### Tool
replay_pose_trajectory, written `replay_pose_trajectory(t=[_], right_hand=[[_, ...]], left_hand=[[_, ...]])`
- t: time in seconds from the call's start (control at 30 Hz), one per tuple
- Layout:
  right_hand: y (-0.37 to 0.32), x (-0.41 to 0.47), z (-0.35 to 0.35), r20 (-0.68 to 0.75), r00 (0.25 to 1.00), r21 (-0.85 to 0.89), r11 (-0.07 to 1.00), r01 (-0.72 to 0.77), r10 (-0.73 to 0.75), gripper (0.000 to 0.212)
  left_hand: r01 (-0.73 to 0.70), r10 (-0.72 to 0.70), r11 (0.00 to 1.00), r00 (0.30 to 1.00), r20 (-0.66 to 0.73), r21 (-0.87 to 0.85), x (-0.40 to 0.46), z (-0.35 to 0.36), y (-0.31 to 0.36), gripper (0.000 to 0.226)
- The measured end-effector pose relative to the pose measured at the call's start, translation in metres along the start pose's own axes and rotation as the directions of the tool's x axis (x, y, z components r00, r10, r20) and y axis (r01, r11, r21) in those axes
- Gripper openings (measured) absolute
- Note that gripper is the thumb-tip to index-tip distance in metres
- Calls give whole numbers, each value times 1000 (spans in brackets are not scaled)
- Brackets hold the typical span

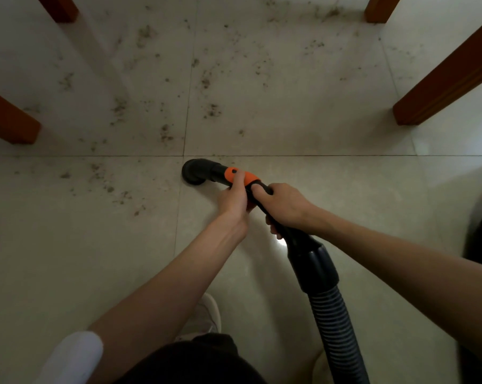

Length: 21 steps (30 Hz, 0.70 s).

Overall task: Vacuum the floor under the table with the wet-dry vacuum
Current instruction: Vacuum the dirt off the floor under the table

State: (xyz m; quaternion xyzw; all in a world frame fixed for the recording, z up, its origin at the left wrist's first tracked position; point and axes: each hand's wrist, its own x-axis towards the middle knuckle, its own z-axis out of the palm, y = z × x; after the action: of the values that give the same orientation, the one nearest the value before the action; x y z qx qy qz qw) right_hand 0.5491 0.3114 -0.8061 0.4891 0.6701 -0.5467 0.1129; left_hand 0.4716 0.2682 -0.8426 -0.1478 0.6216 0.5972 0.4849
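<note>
Both hands gripped the vacuum nozzle.
Left hand pinched its orange collar; right hand wrapped the handle above the dirty floor.

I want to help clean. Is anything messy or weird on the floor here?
Yes. Brown crumbs and dust clumps are scattered over the pale floor tiles between the wooden table legs, just beyond the vacuum nozzle. Nothing looks broken.

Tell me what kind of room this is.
Probably a dining area in a home: pale floor tiles strewn with dirt, and wooden table legs around the spot where both hands hold the vacuum hose.
</note>
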Motion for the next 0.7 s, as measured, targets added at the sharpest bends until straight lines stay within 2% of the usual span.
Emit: replay_pose_trajectory(t=[0.17,0.4,0.53,0.7], right_hand=[[-4,7,5,-91,996,-20,1000,17,-19,39],[15,-13,-21,-48,999,-5,1000,-24,24,36],[31,-24,-23,-77,996,-39,998,-51,48,36],[41,-25,-26,-197,979,-13,998,-54,50,36]], left_hand=[[21,-22,1000,998,56,15,11,2,11,28],[53,-52,999,988,147,-2,2,13,-15,29],[91,-98,995,979,181,45,-4,17,-30,28],[159,-187,979,946,266,125,-4,30,-26,45]])
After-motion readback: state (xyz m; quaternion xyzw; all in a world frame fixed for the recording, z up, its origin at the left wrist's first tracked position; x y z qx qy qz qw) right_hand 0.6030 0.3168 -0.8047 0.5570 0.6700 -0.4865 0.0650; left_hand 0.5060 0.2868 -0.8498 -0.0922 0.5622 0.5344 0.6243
